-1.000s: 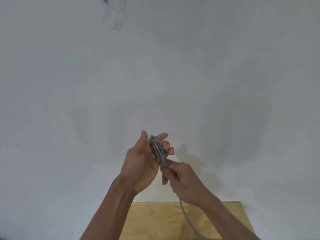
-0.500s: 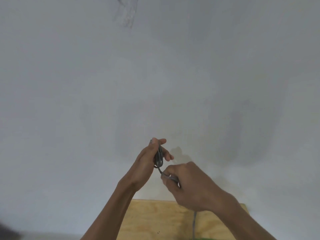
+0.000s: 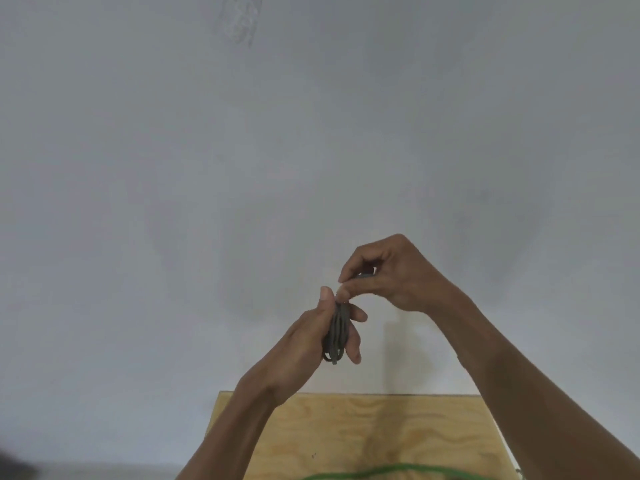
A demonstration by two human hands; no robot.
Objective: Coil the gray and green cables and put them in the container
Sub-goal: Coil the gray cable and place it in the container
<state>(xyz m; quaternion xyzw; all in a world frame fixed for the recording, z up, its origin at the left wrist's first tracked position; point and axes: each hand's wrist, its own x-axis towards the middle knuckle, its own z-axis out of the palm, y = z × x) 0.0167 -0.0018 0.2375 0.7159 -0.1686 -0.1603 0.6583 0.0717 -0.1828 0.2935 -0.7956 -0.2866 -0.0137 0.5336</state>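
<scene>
Right hand [image 3: 391, 275] now above gray cable [image 3: 336, 336]

I see a plain pale grey wall [image 3: 173, 168] filling most of my view, evenly lit, with a faint smudge [image 3: 239, 22] near its top. Below it, a light plywood table [image 3: 363, 431] butts against the wall.

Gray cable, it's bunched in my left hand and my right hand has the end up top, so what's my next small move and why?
Probably wrap or tuck that end around the bundle. The left hand grips the gray cable as a tight coil, the right hand pinches its end just above, and no slack shows. The green cable lies on the wooden table.
</scene>
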